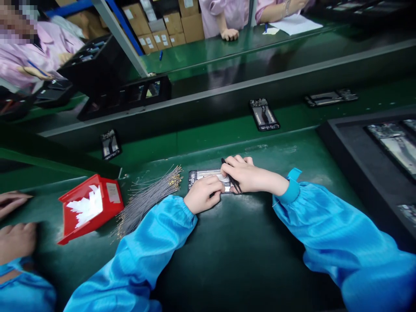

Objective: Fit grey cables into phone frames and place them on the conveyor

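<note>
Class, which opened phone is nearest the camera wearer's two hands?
The phone partly covered by the left hand and right hand, beside the grey wires; the other phones lie apart from both.

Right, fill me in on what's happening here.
A person's left hand is on an opened phone on the green bench, while the right hand holds black tweezers at it. Grey wires lie to the left, beside a red bin of white strips. Other phones lie farther back.
</note>
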`<state>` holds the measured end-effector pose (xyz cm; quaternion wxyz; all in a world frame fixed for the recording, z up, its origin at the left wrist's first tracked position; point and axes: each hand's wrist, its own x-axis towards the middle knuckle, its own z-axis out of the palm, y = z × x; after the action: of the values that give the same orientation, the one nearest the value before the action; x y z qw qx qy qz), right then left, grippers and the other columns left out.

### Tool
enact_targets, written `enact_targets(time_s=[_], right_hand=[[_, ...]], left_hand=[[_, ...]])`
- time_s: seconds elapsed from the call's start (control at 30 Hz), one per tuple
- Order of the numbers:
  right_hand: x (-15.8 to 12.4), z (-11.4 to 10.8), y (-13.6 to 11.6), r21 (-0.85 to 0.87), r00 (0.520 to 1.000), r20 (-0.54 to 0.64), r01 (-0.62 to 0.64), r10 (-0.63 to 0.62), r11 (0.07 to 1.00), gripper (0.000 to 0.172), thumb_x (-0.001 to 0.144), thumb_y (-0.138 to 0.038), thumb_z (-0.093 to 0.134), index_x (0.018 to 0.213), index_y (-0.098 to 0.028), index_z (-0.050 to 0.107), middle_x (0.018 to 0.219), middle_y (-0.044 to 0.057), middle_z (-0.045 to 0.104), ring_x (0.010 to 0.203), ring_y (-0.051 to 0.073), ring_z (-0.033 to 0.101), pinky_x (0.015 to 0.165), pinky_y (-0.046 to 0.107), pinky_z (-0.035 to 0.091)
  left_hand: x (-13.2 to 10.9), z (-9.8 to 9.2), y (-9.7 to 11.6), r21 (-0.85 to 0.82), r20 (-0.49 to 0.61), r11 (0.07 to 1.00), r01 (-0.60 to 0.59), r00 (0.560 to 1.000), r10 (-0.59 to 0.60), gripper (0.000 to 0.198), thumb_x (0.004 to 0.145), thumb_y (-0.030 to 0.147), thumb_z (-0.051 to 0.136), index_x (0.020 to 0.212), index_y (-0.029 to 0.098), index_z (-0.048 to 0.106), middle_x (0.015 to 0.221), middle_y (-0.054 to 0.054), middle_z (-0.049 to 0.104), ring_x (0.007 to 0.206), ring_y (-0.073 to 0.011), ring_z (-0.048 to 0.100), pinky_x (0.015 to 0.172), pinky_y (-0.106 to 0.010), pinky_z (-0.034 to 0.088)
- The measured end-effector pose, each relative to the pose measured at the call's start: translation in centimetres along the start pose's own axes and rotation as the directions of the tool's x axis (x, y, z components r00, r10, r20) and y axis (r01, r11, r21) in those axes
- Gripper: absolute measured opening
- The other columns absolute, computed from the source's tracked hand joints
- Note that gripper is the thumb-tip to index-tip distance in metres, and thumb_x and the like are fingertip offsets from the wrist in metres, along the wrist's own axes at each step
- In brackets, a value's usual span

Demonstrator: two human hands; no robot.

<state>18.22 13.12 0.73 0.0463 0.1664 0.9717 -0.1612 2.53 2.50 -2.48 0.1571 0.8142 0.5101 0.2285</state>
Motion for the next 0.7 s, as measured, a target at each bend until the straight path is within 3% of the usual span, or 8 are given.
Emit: enact_targets(time_s=[0.23,0.47,0.6,0.7], right_hand=[[-0.1,0.2,0.0,0.029,0.999,-0.019,-0.033,0.033,0.999,0.024,0.071,-0.029,0.054,0.092,-0.021,0.044,0.099,0.008,0.043,0.09,0.024,0.037,0.068,0.032,0.025],[0.2,0.7,0.6,0.171,0.995,-0.099,0.009,0.008,0.985,0.026,0.078,-0.041,0.049,0.093,-0.02,0.046,0.095,0.007,0.046,0.089,0.022,0.039,0.072,0.032,0.027],[0.5,1.2,0.5,0.038,0.982,-0.154,0.12,-0.113,0.992,0.041,0.069,-0.049,0.056,0.096,-0.02,0.048,0.099,0.009,0.046,0.09,0.024,0.039,0.073,0.035,0.027],[0.9,1.1,1.2,-0.098,0.968,-0.224,0.097,-0.117,0.99,0.035,0.07,-0.038,0.056,0.097,-0.019,0.05,0.103,0.011,0.047,0.094,0.027,0.039,0.077,0.039,0.026]], left_hand=[[0.0,0.0,0.0,0.005,0.0,1.0,-0.025,1.0,0.025,0.018,0.073,0.011,0.04,0.073,0.018,0.058,0.071,-0.002,0.054,0.07,-0.014,0.049,0.065,-0.024,0.041],[-0.3,-0.1,0.2,-0.077,-0.124,0.997,-0.02,0.992,0.01,0.014,0.074,0.012,0.041,0.075,0.016,0.055,0.07,-0.003,0.053,0.068,-0.0136,0.049,0.064,-0.025,0.043],[-0.5,-0.1,0.4,-0.011,-0.224,0.999,-0.042,0.974,0.039,0.014,0.077,0.014,0.041,0.075,0.017,0.055,0.07,-0.004,0.055,0.069,-0.0143,0.05,0.066,-0.028,0.043],[-0.7,0.0,0.4,0.043,-0.279,0.999,-0.025,0.96,0.036,0.013,0.077,0.015,0.043,0.076,0.017,0.056,0.071,-0.004,0.056,0.069,-0.0144,0.05,0.066,-0.029,0.043]])
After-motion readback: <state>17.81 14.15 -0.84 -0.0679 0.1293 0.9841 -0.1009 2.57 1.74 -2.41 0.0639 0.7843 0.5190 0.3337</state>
